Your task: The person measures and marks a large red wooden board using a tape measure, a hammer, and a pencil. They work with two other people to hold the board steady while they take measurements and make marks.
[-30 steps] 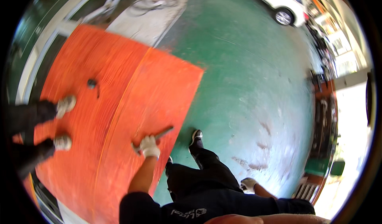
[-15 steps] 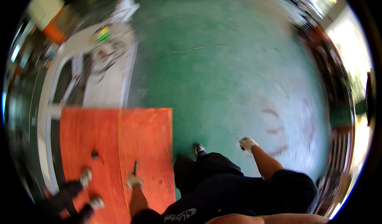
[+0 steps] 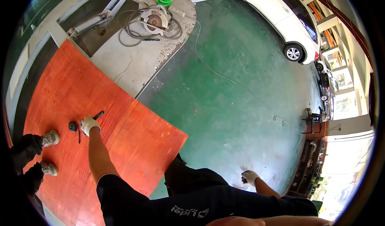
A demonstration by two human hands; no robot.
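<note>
Left hand point(image 3: 89, 125) grips hammer point(image 3: 98, 115) mid-length, probably for balance, beside tape measure point(image 3: 73, 126) on orange board point(image 3: 136, 141); right hand point(image 3: 250, 177) curled, can't tell if holding.

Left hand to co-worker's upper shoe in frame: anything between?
Yes: a small black object lies on the orange board between them, head view.

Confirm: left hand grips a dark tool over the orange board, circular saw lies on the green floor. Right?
Not quite: the head view shows the circular saw lying on the pale slab, not the green floor. The left hand does grip a dark tool over the orange board.
</note>
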